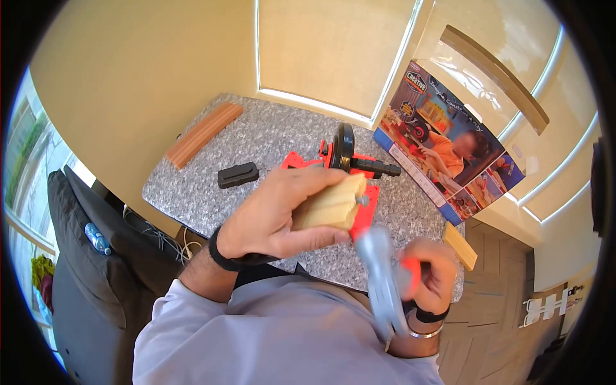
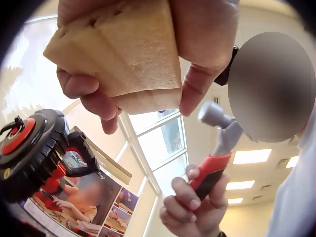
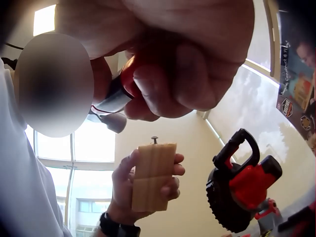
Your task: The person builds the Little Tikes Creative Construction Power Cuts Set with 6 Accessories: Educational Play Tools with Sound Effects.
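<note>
My left hand (image 1: 266, 215) grips a pale wooden block (image 1: 330, 204), fingers along one side and thumb along the other. A nail (image 1: 362, 200) sticks out of the block's end; in the right wrist view the nail (image 3: 154, 140) stands upright on top of the block (image 3: 154, 177). My right hand (image 1: 433, 273) is curled round the red and black handle (image 2: 211, 175) of a hammer. Its grey head (image 1: 373, 244), blurred in the head view, is apart from the nail. Holes (image 2: 93, 22) show in the block in the left wrist view.
On the speckled table (image 1: 269, 122) are a red and black toy saw (image 1: 343, 151), a black case (image 1: 238, 175) and a brown wooden plank (image 1: 204, 135). A picture box (image 1: 443, 141) leans at the right, above a small wooden piece (image 1: 460, 247) at the table's edge.
</note>
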`<state>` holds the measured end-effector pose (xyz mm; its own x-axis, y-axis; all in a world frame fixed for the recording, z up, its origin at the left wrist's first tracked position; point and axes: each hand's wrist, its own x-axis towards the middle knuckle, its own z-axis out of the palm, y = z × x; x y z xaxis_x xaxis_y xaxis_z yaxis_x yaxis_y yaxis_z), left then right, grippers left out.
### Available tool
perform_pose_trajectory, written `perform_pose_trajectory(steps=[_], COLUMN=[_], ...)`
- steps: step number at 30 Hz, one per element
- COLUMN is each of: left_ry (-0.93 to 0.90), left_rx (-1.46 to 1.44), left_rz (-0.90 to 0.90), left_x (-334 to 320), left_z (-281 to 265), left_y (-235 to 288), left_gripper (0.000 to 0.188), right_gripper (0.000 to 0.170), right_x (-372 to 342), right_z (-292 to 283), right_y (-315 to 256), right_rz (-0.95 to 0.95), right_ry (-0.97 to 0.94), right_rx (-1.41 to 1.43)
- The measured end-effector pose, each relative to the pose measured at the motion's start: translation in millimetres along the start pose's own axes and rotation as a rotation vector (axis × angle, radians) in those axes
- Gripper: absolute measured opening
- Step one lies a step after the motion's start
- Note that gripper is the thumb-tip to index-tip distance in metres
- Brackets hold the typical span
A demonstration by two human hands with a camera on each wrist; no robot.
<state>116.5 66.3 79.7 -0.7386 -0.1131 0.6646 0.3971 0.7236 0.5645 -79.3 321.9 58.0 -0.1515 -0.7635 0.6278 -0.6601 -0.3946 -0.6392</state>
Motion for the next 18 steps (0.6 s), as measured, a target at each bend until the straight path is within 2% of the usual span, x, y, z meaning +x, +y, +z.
perform_pose_trajectory(steps=[1, 3, 4, 5, 7, 8, 11, 12, 13, 15, 16, 17, 18], left_ry=[-0.002, 0.025, 0.029, 0.026, 0.009, 0.009, 0.001, 0.008, 0.014, 0.006, -0.002, -0.005, -0.002], left_rx=[-0.001, 0.006, 0.007, 0.002, -0.011, -0.014, -0.039, -0.035, -0.033, -0.044, -0.056, -0.057, -0.050], left_rz=[0.000, -0.030, -0.029, -0.039, -0.060, -0.061, -0.051, -0.053, -0.059, -0.056, -0.051, -0.048, -0.049], left_x=[0, 0, 0, 0, 0, 0, -1, 0, 0, -2, -2, -2, 0], left_z=[1, 3, 3, 2, 0, 1, 3, 1, 1, 2, 3, 3, 1], left_y=[-1, -3, -3, -2, -2, -2, -1, 0, 1, 0, 0, 1, 3], left_gripper=[0.077, 0.076, 0.076, 0.076, 0.076, 0.076, 0.078, 0.078, 0.078, 0.078, 0.078, 0.078, 0.078], right_gripper=[0.057, 0.056, 0.056, 0.056, 0.054, 0.055, 0.055, 0.057, 0.057, 0.058, 0.060, 0.060, 0.059], right_x=[2, 7, 7, 7, 5, 1, 5, 3, 3, 2, 3, 2, 2], right_z=[4, 17, 15, 10, 1, 12, 10, 5, 7, 14, 17, 15, 10], right_y=[-1, -3, -4, -3, -1, -11, -5, -6, -7, -10, -9, -10, -9], right_rz=[0.001, 0.122, 0.034, 0.030, -0.053, 0.119, 0.085, 0.064, 0.062, 0.101, 0.239, 0.239, 0.140], right_ry=[0.001, 0.158, 0.120, 0.116, -0.097, 0.063, 0.072, -0.011, -0.014, 0.126, 0.166, 0.170, 0.079], right_rx=[0.000, -0.091, -0.152, -0.152, 0.039, 0.005, -0.096, -0.077, -0.075, -0.093, -0.043, -0.044, -0.041])
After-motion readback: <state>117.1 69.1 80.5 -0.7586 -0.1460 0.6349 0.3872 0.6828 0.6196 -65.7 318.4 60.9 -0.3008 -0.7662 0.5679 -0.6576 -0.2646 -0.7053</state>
